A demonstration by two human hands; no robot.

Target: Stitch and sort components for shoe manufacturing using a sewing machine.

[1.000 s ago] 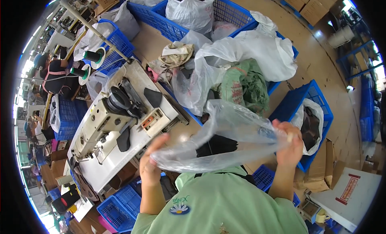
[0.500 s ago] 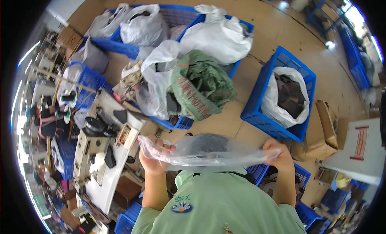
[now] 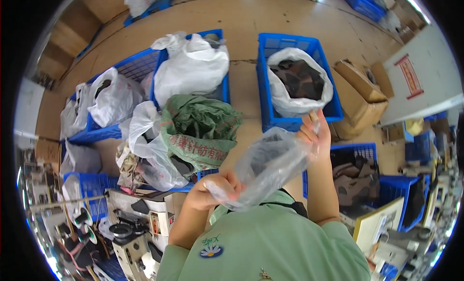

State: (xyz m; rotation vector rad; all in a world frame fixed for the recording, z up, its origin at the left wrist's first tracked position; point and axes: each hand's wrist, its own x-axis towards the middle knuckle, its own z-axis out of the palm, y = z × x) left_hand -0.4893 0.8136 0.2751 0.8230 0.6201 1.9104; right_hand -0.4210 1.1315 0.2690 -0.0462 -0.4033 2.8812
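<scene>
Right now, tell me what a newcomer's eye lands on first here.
First, the clear plastic bag stretched between the left hand and the right hand at centre. Behind it on the floor stand blue crates stuffed with white sacks, and a green woven sack slumps left of centre.

Light green short-sleeved shirt (image 3: 270, 242) with a small daisy emblem (image 3: 211, 250), forearms bare.

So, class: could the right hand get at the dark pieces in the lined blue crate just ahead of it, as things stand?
Probably not yet. The right hand hovers by that crate and the liner's mouth lies open over the dark pieces, but its fingers are pinching the clear bag, which the left hand also holds.
</scene>
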